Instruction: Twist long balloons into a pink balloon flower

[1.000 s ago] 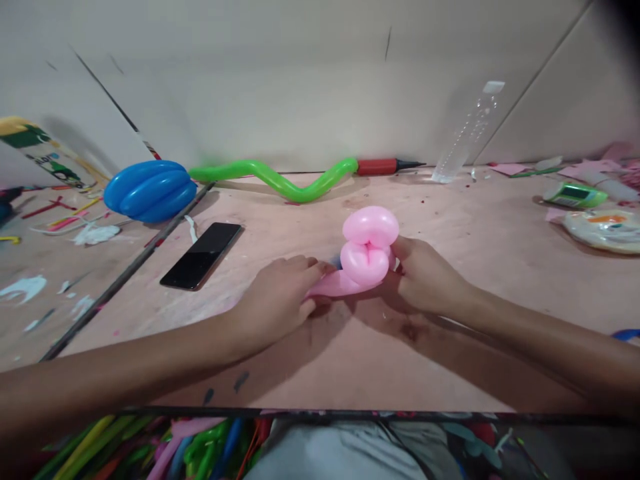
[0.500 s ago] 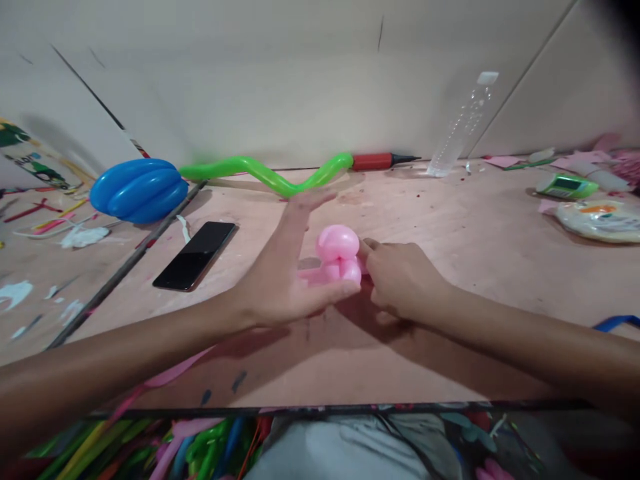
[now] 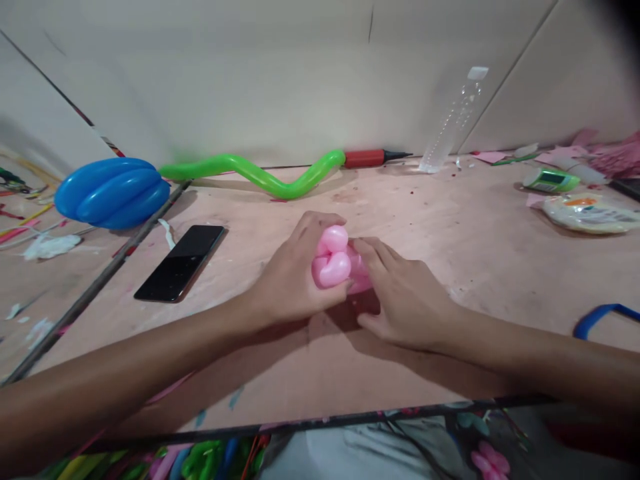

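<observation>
Several small round bubbles make up a pink balloon [image 3: 335, 268] near the middle of the view, above the tabletop. My left hand [image 3: 293, 270] wraps round its left side, fingers curled behind and thumb in front. At the balloon's right side, my right hand [image 3: 405, 290] touches it with bent fingers, its thumb apart and lower down. The fingertips of my right hand are partly hidden behind the pink balloon. A thin pink strip shows below my left forearm.
A blue balloon bundle [image 3: 115, 193], black phone [image 3: 181, 263], long green balloon [image 3: 260, 179], red pump [image 3: 366, 158] and clear bottle [image 3: 450, 127] lie or stand beyond my hands. A packet [image 3: 587, 213] is right; the table edge [image 3: 250, 430] is near me.
My left hand has closed from spread fingers round the pink balloon, which has turned. My right hand's fingers have loosened and its thumb has parted. The view has shifted slightly right.
</observation>
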Motion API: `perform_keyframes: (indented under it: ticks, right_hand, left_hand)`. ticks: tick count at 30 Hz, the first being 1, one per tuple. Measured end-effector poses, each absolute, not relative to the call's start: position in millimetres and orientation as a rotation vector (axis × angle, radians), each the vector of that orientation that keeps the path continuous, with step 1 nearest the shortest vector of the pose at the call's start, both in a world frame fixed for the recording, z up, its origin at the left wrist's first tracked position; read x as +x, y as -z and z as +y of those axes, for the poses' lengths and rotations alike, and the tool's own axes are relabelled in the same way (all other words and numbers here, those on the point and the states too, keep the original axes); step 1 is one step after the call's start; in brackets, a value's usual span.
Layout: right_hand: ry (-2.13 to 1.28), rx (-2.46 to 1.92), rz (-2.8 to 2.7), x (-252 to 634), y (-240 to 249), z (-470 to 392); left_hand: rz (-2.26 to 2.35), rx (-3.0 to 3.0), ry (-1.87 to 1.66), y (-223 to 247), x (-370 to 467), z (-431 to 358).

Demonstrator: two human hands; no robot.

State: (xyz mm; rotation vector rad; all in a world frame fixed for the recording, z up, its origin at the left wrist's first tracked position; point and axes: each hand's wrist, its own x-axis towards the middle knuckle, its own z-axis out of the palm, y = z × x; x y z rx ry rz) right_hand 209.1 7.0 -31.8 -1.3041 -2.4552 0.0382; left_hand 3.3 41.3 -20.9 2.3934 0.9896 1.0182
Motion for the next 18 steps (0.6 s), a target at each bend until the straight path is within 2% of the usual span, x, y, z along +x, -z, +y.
perform_keyframes:
  ticks: [6, 14, 18]
  right_hand:
    - [0.166, -1.278, -2.507, 197, 36, 18]
    - [0.442, -1.31, -2.597, 196, 29, 40]
    - [0.449, -1.251, -2.542, 196, 32, 45]
  left_hand:
    - [1.018, 2.172, -1.217, 16, 4, 31]
    - [1.035, 2.127, -1.26, 20, 0, 40]
    - [0.996, 2.114, -1.282, 21, 2, 40]
